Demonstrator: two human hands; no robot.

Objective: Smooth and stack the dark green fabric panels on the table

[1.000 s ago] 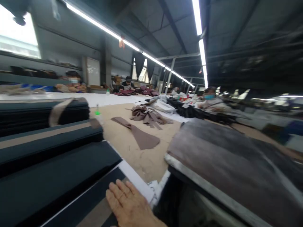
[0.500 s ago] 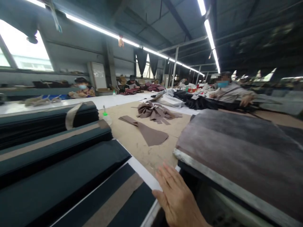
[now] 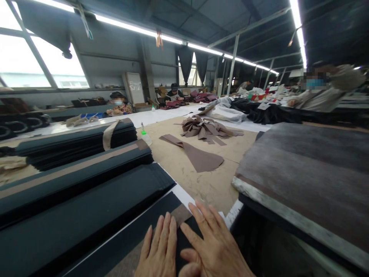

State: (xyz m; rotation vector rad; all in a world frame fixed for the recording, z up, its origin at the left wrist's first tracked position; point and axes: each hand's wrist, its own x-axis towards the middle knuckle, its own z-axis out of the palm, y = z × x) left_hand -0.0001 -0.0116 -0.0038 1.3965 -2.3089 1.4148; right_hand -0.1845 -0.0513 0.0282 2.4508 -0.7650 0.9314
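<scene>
Now no legible writing | left hand [image 3: 160, 250] newly beside right hand [image 3: 215, 246] | fingers [image 3: 201, 217] flat, released, on dark fabric strip [image 3: 161, 215] at bench [image 3: 213, 184] edge

Workshop hall: dark ceiling [image 3: 219, 15] with fluorescent tube rows [image 3: 138, 29] running from upper left toward centre; large windows [image 3: 37, 61] at upper left; grey wall [image 3: 115, 61]; steel column [image 3: 233, 65] near centre; long benches [image 3: 184, 165] recede across the frame.

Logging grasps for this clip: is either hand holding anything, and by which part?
Nothing is gripped. The left hand and right hand lie flat, fingers spread, pressing the near end of the dark fabric strip.
</scene>
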